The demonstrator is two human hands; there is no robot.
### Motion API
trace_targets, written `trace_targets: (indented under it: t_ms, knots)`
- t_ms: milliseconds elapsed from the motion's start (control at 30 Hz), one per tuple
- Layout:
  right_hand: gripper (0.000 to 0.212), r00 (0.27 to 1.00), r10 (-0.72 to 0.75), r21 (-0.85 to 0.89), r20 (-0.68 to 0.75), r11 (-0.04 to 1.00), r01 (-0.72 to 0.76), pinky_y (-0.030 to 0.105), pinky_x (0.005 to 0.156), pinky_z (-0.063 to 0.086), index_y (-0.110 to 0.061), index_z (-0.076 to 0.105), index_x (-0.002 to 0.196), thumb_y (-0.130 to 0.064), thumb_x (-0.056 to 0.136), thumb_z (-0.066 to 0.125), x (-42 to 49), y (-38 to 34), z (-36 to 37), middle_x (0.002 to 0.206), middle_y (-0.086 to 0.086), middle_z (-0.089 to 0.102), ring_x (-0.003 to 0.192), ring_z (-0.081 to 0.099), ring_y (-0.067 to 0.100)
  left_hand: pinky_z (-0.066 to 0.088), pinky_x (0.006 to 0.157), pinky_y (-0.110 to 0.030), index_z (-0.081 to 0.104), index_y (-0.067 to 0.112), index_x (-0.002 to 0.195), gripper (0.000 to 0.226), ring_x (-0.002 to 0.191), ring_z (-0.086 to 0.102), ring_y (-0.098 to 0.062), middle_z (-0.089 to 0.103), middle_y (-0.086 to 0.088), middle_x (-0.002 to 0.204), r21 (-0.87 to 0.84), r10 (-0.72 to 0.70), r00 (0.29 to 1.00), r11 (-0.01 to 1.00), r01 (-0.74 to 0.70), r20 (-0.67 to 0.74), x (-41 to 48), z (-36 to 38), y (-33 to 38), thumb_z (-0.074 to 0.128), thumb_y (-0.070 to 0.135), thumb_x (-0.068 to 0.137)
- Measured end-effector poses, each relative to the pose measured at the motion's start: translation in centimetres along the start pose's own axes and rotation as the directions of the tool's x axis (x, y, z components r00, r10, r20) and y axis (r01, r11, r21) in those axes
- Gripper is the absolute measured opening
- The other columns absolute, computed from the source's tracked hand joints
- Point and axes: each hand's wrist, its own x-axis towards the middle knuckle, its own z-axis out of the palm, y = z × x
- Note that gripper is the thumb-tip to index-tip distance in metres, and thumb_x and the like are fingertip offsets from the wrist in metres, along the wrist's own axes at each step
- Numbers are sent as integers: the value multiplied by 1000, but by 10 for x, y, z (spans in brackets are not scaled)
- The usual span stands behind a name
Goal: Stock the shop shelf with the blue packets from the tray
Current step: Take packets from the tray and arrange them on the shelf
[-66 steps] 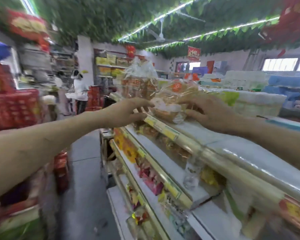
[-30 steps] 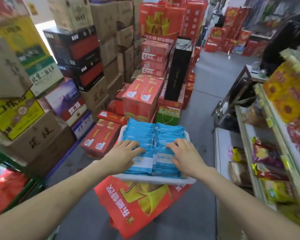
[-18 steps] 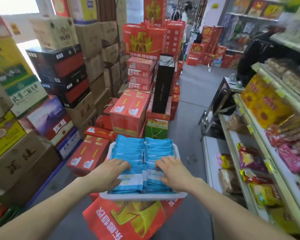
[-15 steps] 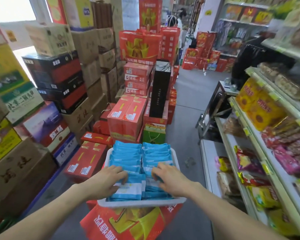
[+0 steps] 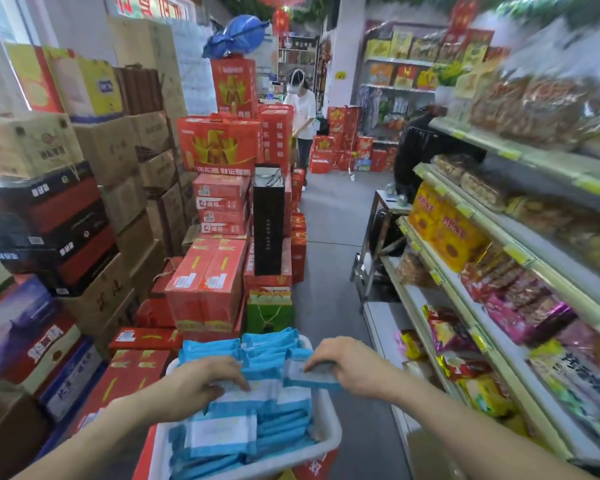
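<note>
Right hand (image 5: 352,367) pinches 1 blue packet (image 5: 309,374) just above our white tray (image 5: 329,433); left hand (image 5: 201,386) lies flat, fingers spread, on the stack. Pick-up step. Next, we judge: carry it to the shelf (image 5: 499,355) at right.

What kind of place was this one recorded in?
Most likely a small grocery or snack shop. Tiered shelves with price tags hold snack packets on the right, boxed goods are stacked along the aisle on the left, and a tray of blue packets waits for stocking.
</note>
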Motion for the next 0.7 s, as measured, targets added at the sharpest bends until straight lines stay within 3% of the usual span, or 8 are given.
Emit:
trace_targets:
  t_ms: [100, 233, 367, 467, 567, 633, 700]
  knots:
    - [48, 997, 12, -21, -75, 1000, -13, 37, 99, 50, -36, 74, 116, -4, 82, 61, -24, 22, -51, 116, -14, 66, 106, 60, 9, 35, 108, -17, 67, 46, 122, 67, 129, 47, 6, 54, 27, 129, 16, 102, 995, 995, -102, -12, 47, -32, 33, 54, -7, 83]
    - [63, 964, 108, -31, -243, 992, -119, 31, 106, 42, -29, 76, 116, 9, 74, 48, -75, 48, -142, 121, -7, 66, 112, 57, 11, 44, 96, -12, 74, 35, 117, 67, 111, 59, 8, 60, 18, 120, -92, 198, 978, 975, -203, -69, 124, -66, 100, 58, -14, 75]
    - [63, 884, 238, -35, -402, 961, -275, 31, 99, 40, -30, 74, 116, 12, 78, 48, -153, 76, -245, 123, -6, 63, 113, 55, 12, 43, 107, -24, 73, 43, 116, 64, 121, 60, -7, 65, 16, 122, -135, 349, 931, 922, -362, -110, 209, -81, 181, 60, -2, 72]
    - [60, 777, 352, 33, -522, 919, -394, 28, 88, 42, -30, 75, 115, 13, 82, 49, -228, 104, -313, 116, -16, 59, 106, 53, 5, 41, 107, -20, 75, 41, 115, 60, 124, 59, -4, 66, 17, 128, -198, 421, 900, 878, -435, -109, 267, -79, 244, 64, -7, 79]
    - [57, 617, 442, 126, -651, 865, -486, 29, 82, 46, -27, 77, 114, 13, 81, 53, -309, 133, -365, 110, -23, 63, 97, 60, 5, 43, 99, -12, 75, 40, 115, 60, 124, 57, 1, 63, 23, 130, -232, 509, 858, 828, -511, -75, 315, -65, 305, 65, -11, 85]
    - [55, 502, 504, 184, -703, 811, -556, 27, 81, 47, -27, 78, 113, 12, 82, 54, -365, 154, -392, 113, -16, 68, 98, 61, 4, 44, 97, -11, 76, 43, 113, 63, 120, 56, 6, 61, 26, 129, -239, 549, 834, 804, -544, -50, 344, -53, 340, 65, -14, 87]
    - [57, 408, 555, 224, -725, 750, -623, 19, 85, 48, -26, 78, 113, 14, 80, 54, -422, 175, -412, 119, -8, 68, 101, 60, 6, 46, 100, -19, 75, 45, 114, 63, 119, 56, 7, 59, 29, 130, -250, 580, 814, 786, -565, -15, 367, -39, 368, 65, -12, 90]
